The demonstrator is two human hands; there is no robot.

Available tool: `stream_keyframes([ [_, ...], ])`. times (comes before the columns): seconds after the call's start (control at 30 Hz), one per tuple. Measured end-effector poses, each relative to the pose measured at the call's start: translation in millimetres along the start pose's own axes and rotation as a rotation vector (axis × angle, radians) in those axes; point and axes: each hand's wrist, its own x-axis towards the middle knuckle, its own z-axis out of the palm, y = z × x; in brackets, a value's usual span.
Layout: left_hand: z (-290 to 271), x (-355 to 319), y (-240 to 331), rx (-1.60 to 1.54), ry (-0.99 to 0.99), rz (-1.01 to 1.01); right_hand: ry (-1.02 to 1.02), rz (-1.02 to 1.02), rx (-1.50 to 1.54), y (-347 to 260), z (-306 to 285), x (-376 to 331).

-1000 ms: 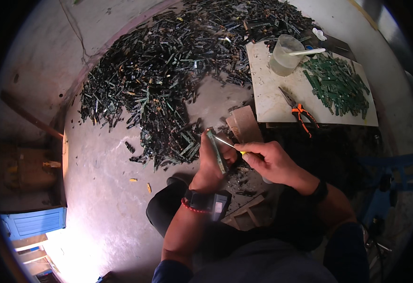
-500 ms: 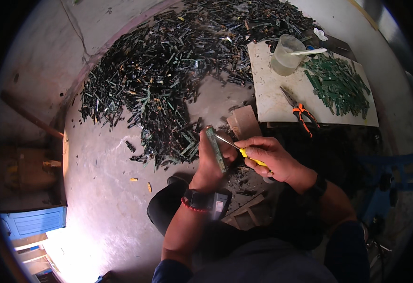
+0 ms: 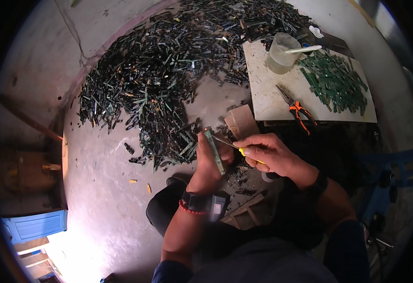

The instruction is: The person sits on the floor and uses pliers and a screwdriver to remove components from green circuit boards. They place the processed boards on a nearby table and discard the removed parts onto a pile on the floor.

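1. Strip [image 3: 215, 153]: I have it in my left hand [image 3: 207, 169], above the floor [image 3: 107, 160], tilted so that its upper end leans left.
2. My left fingers are curled round it, gripping it with the thumb along its left side.
3. My right hand [image 3: 275, 154] holds the screwdriver [image 3: 242, 151], thumb and forefinger pinching the yellow handle and the other fingers folded in.
4. The metal shaft points up and left to the strip's right edge, near its upper end; I cannot tell how hard the tip bears on it.
5. Just beyond my hands lies a piece of cardboard [image 3: 243, 121].
6. To the right, the white panel [image 3: 263, 96] carries a cup [image 3: 279, 59] with a white stick [image 3: 305, 49] across its rim, a green pile [image 3: 336, 82], and orange-handled pliers [image 3: 295, 107] that overhang the near edge.
7. Ahead and to the left, a dark heap [image 3: 154, 80] spreads over the floor.
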Motion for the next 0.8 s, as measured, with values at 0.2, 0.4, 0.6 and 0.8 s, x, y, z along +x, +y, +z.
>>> stream_keyframes([
  [0.2,-6,3,-1,0.064,-0.063,0.059,0.092,-0.102,-0.064,8,12,2],
  [0.4,-12,10,-3,-0.046,-0.011,-0.03,0.395,-0.724,-1.235,27,23,-1],
  [0.6,-8,4,-18,-0.173,-0.04,-0.149,-0.012,-0.283,-0.859,-30,-26,-5],
  [0.8,-15,6,0,-0.192,-0.113,-0.215,0.881,-0.404,-0.657,-52,-109,-30],
])
